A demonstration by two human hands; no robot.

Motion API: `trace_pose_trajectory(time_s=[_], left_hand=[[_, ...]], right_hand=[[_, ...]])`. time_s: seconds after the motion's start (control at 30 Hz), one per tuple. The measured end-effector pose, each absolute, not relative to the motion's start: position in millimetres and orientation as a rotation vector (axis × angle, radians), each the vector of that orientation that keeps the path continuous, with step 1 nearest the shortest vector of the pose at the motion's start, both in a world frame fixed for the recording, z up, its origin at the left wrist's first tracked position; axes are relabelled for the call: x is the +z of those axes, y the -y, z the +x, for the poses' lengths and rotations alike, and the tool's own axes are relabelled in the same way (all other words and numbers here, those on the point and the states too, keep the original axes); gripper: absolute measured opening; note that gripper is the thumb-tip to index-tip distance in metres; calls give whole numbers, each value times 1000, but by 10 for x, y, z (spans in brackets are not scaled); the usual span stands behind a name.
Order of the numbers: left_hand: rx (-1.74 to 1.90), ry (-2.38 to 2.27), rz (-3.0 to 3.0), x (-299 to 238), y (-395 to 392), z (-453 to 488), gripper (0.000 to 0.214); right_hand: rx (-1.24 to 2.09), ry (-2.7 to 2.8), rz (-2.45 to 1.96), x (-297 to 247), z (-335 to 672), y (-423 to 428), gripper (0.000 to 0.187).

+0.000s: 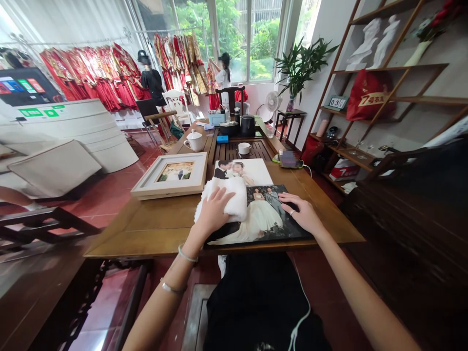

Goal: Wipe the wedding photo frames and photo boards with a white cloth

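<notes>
My left hand (213, 208) rests on a folded, fluffy white towel (237, 197), its fingers bent over the top. Under the towel lies a dark photo panel (261, 214), printed with a couple, one in a wide white gown. On the panel's right side my right hand (300, 210) lies with its fingers apart, touching the surface. Behind it is a second, lighter photo panel (261, 171), partly covered by the towel and the dark panel. To the left, a pale wooden picture frame (146, 187) with a small matted photo lies flat.
Farther along the wooden table (146, 231) stand a lidded white teapot (195, 140), a white cup (244, 148), a blue box (222, 139) and a black kettle (247, 126). A phone (288, 159) with a cable lies at the right edge. Two people stand by red garments (98, 80).
</notes>
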State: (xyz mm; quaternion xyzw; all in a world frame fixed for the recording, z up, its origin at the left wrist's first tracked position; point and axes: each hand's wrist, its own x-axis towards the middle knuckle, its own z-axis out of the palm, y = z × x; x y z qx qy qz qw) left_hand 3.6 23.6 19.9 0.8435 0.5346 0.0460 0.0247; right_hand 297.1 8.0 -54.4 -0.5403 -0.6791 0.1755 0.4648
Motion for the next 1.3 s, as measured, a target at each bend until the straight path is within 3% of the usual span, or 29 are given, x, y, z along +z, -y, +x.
trace_pose_trajectory(time_s=[0.4,0.77,1.0,1.3], left_hand=[[34,-1705,2448,248,819,12,91],[-40,-1688,2500,315,-93,70,72],[194,-1735,2598,219,-773,158,62],[143,-1622,2607,186,-269,31,75]], right_hand=[[423,1685,-1341,-533,2967,-78,24],[356,1695,-1318,-530,2949,-93,23],[351,1700,-1316,-528,2961,-89,21],[360,1660,-1370,-518,2935,-72,24]])
